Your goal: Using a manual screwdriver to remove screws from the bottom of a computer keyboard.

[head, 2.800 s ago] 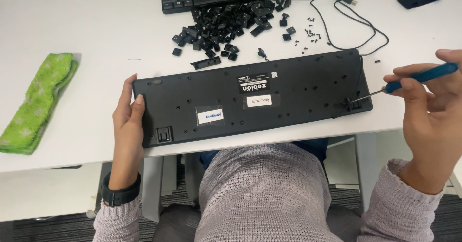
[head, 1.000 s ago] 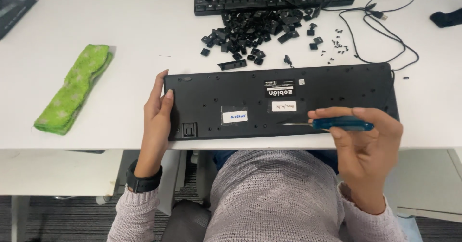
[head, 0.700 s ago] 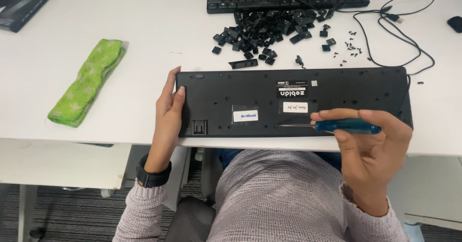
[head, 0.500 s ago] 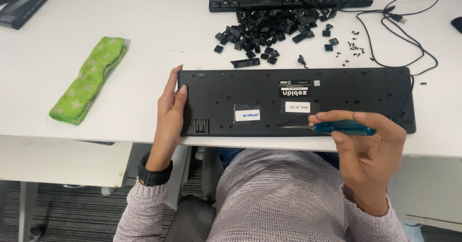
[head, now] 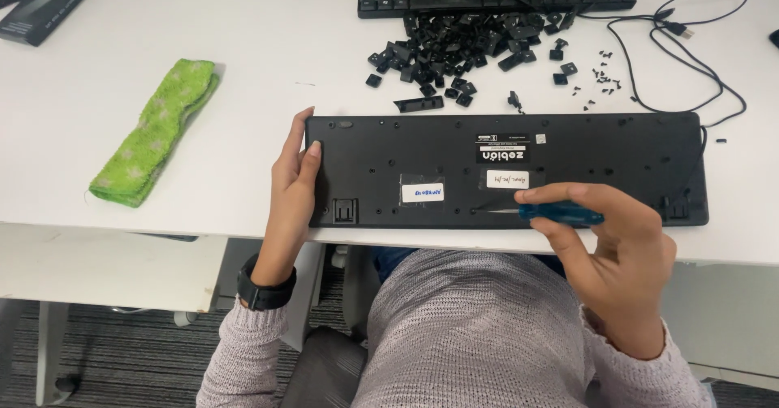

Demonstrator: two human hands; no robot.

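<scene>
The upturned black keyboard [head: 503, 168] lies at the counter's [head: 243, 75] near edge. The left hand [head: 294, 182] clasps its left end; the right hand [head: 613, 241] grips a blue-handled screwdriver [head: 542, 211], tip on the lower-middle back. Best to keep the blade square in the screw recess, press down firmly, and brace the case against sliding.

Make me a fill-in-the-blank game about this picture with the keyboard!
1. The right hand holds a ____ with a blue handle.
2. The left hand grips the end of the upside-down keyboard, which is ____ in colour.
3. The folded cloth on the white table is ____.
4. Behind the upside-down keyboard lies a pile of loose black ____.

Missing words: screwdriver, black, green, keycaps
</scene>
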